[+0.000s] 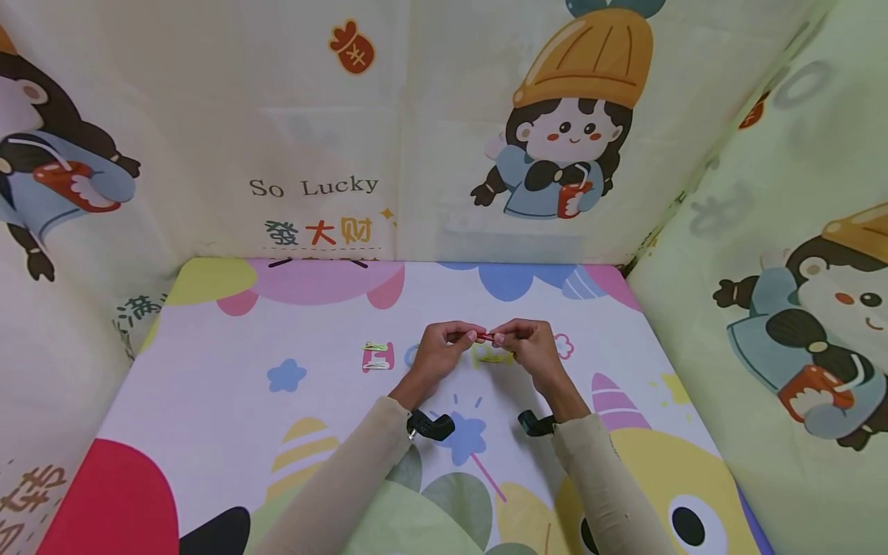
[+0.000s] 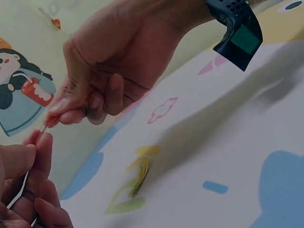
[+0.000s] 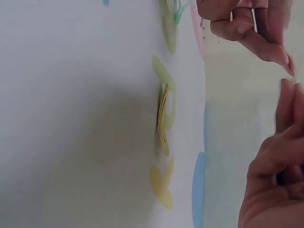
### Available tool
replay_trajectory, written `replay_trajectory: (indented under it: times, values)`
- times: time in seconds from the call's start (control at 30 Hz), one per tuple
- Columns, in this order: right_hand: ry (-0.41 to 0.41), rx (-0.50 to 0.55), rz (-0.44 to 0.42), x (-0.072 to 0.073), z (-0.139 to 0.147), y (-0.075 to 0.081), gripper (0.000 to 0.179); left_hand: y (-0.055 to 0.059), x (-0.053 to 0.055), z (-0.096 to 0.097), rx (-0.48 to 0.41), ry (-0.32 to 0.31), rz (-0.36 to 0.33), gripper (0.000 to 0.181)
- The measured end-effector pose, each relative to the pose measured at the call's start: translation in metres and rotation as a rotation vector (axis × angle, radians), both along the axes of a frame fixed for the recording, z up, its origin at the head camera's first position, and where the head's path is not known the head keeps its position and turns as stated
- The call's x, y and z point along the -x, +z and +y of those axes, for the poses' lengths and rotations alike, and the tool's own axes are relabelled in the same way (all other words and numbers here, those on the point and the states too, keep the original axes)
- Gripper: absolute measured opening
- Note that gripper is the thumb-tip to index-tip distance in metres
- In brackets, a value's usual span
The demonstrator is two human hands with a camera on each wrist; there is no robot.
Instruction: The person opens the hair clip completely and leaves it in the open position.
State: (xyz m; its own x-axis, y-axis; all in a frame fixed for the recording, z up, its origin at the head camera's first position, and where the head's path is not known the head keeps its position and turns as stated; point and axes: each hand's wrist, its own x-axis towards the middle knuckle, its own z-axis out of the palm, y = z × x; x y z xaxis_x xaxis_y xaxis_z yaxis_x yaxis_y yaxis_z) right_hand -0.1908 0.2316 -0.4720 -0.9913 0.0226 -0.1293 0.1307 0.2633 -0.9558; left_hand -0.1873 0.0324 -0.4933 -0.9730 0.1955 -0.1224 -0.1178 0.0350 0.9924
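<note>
Above the middle of the table, both hands meet at a slim red hair clip [image 1: 485, 337]. My left hand [image 1: 442, 351] pinches one end between thumb and fingertips. The other end is pinched by my right hand [image 1: 529, 345]. Fingertips cover most of the clip, and in the wrist views only a thin red sliver shows between them. Below the hands lies a yellow hair clip [image 3: 163, 119] on the printed table cover, touched by neither hand. Left of the hands, a green clip [image 1: 376, 347] and a pale clip [image 1: 378, 364] lie close together.
The table cover [image 1: 333, 401] carries printed cartoon shapes. Patterned cloth walls stand at the back [image 1: 444, 154] and on both sides. Each wrist wears a dark strap [image 1: 430, 425].
</note>
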Motion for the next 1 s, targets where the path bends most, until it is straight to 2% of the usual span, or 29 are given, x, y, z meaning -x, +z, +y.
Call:
replay_trajectory:
  times: [0.17,0.27,0.4,0.6,0.73,0.9,1.0]
  values:
    - [0.020,0.021,0.029,0.001,-0.001,0.000,0.011,-0.002,0.001,0.000,-0.005,0.014,-0.020,0.019]
    - [0.029,0.032,0.041,0.002,-0.001,0.001,0.011,-0.002,0.001,-0.001,0.005,0.020,0.005,0.018]
    - [0.029,0.040,0.034,0.003,0.000,0.000,0.012,-0.003,0.003,0.000,0.106,0.028,0.117,0.016]
    - [0.048,0.030,0.010,0.002,0.002,-0.002,0.014,-0.004,0.006,0.003,0.360,0.060,0.336,0.013]
    - [0.062,0.013,-0.011,0.001,0.004,-0.002,0.016,-0.003,0.007,0.005,0.496,0.066,0.435,0.016]
    - [0.090,-0.003,-0.009,0.001,0.007,-0.004,0.020,-0.001,0.007,0.007,0.615,0.069,0.527,0.016]
    - [0.105,-0.038,0.013,0.001,0.010,-0.006,0.020,-0.001,0.009,0.009,0.658,0.058,0.544,0.015]
